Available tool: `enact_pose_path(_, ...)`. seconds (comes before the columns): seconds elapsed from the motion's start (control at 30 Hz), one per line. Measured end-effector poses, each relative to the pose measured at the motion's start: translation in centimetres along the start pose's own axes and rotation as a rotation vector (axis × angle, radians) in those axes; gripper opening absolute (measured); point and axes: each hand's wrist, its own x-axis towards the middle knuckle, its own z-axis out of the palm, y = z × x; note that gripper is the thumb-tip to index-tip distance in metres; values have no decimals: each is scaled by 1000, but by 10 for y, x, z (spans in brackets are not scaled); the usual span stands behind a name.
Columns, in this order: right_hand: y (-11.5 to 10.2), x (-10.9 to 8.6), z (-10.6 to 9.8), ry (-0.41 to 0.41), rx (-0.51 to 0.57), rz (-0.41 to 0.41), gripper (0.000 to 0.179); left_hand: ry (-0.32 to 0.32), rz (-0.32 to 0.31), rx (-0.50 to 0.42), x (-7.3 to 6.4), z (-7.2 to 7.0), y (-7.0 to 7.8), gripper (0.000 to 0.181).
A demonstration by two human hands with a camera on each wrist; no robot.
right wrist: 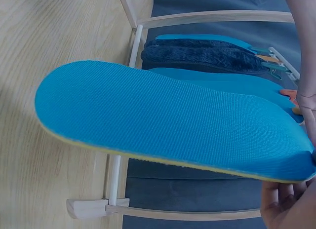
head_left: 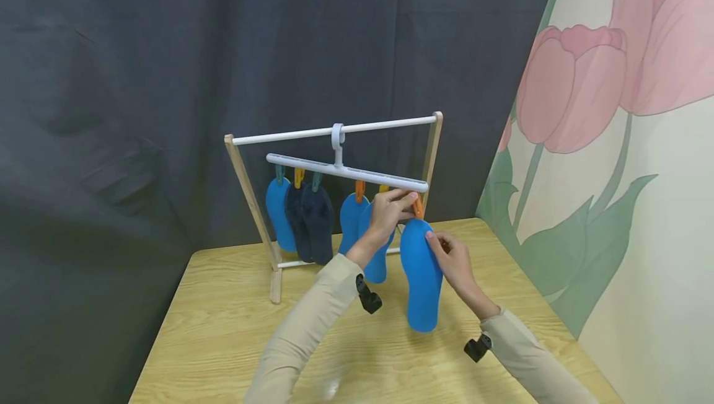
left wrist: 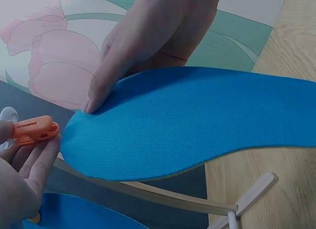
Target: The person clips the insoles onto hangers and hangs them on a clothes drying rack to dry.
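Note:
My left hand (head_left: 386, 215) pinches an orange clothespin (left wrist: 37, 128) under the right end of a pale hanger bar (head_left: 385, 178). My right hand (head_left: 456, 264) holds a blue insole (head_left: 421, 280) by its upper edge, thumb on the blue face in the left wrist view. The insole hangs upright, its top right at the clothespin's tip. In the right wrist view its thin yellow underside (right wrist: 148, 158) shows along one edge. Behind my left hand hangs another blue insole (head_left: 378, 266), partly hidden, with one more blue insole (head_left: 350, 218) beside it under an orange clip (head_left: 359, 189).
The hanger hooks onto the white rod (head_left: 390, 125) of a wooden stand (head_left: 249, 202) and tilts down to the right. Two dark fuzzy insoles (head_left: 319, 224) and a blue one (head_left: 281, 215) hang at its left. A wood-grain table (head_left: 223, 342) lies below, a dark curtain (head_left: 167, 82) behind.

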Motion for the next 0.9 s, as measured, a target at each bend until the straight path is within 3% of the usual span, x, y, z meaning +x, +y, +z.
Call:
enact_pose_path(0.17,-7,-2,-3,2,34,-11,29,20,13,-6,-1,-1,-1,29)
enact_pose_path(0.3,-24,-8,-7,-3,60,-36,25,25,31,11,-3,-1,-1,28)
enact_pose_path(0.53,-46,-18,-11,-7,39,-69,22,32,54,22,-3,2,-2,28)
enact_pose_path(0.7,-42,-15,-9,12,50,-101,20,34,73,20,-1,1,-2,28)
enact_pose_path(0.9,-15,-6,-3,31,67,-110,21,41,87,40,-1,1,-3,28)
